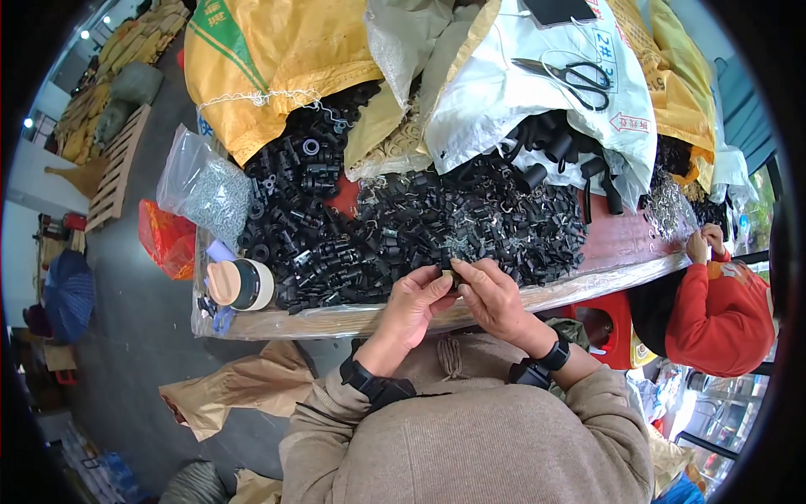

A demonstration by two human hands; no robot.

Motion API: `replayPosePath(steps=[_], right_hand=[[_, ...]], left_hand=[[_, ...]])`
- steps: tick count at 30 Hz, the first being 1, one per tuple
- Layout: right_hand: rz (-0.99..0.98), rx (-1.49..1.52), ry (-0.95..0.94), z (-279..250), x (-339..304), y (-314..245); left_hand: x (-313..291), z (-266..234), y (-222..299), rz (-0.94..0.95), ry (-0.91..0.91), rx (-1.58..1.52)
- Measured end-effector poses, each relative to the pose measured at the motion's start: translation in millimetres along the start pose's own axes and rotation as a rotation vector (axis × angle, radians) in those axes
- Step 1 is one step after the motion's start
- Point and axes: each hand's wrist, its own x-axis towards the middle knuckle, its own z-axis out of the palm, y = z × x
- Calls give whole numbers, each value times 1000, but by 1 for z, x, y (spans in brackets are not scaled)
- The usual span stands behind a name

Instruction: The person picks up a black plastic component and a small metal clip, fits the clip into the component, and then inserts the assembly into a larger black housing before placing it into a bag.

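My left hand (413, 304) and my right hand (492, 301) meet above the front edge of the table. Between their fingertips they pinch a small dark part (452, 275), mostly covered by the fingers, so its exact kind does not show. Just beyond the hands lies a wide heap of small black plastic pieces (504, 220), mixed with little metal pieces. Larger black ring-shaped and tubular fittings (304, 181) are piled to the left. A dark strapped device sits on each of my wrists.
Woven sacks, one yellow (285, 50) and one white (483, 92), stand along the far side. Black-handled scissors (579, 81) rest on the white one. At left are a lidded cup (243, 284) and a clear bag of small metal pieces (220, 202). A person in red (722, 319) works at right.
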Motion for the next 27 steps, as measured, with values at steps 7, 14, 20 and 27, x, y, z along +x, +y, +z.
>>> replayPosePath(steps=[7,14,20,27], right_hand=[[164,227,20,-3,-7,-2],[156,293,115,-13,-19,12],[181,465,139,-19,-20,22],[464,-141,264,-66,27,101]], left_hand=[[-2,4,-4,-60,-28,52],[0,17,-11,-175,-118,86],[12,30,-9,-183,-93,209],[27,10,0,-27,-183,279]])
